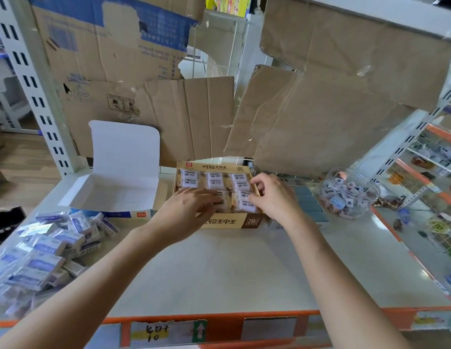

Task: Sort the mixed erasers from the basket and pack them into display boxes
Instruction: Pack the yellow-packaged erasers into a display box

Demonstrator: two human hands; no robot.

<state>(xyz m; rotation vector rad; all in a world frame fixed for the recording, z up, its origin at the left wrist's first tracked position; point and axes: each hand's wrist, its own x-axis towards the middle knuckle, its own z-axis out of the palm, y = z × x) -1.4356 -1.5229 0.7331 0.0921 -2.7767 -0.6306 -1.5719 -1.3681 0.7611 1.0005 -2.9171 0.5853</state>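
A tan display box (pixel 229 221) marked 2B stands at the middle of the shelf, filled with rows of white wrapped erasers (pixel 214 180). My left hand (pixel 191 205) lies over the box's front-left row, fingers stretched onto an eraser there. My right hand (pixel 272 195) is at the box's right side, its fingers curled and pinching a white eraser (pixel 245 201) in the front-right row. An empty white-lined display box (pixel 113 192) with its lid up stands to the left. A heap of blue-and-white wrapped erasers (pixel 45 245) lies at the near left.
A clear plastic tub (pixel 345 195) of small mixed erasers lies on its side at the right, next to a pale blue box (pixel 307 197). Torn cardboard sheets (pixel 320 117) hang behind. White shelf uprights (pixel 35 91) stand at left and right; the shelf's orange front edge (pixel 219 317) is near me.
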